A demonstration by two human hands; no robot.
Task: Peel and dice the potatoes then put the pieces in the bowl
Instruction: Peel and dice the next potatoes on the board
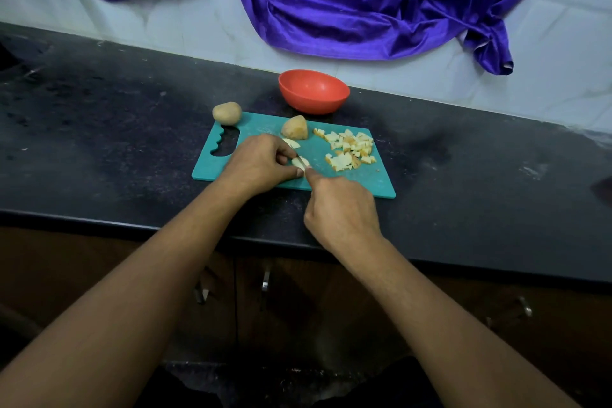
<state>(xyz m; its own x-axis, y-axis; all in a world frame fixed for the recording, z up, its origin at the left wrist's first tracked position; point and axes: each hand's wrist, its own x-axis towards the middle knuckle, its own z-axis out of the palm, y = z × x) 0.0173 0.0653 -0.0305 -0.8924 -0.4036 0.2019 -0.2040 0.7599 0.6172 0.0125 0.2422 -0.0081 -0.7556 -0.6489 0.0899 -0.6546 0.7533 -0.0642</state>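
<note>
Head cam: left hand (256, 159) pinches the potato slice (300, 162) from its left, right hand (341, 209) fisted round the knife (302, 161), blade crossing it.

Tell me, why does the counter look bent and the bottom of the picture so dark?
Head view: the wide-angle lens bows the counter edge and stretches the arms; light falls on the board, bowl and cloth, which shines with glare, while the cupboards below sit in shadow; the knife by the right hand is thin and hard to make out.
</note>
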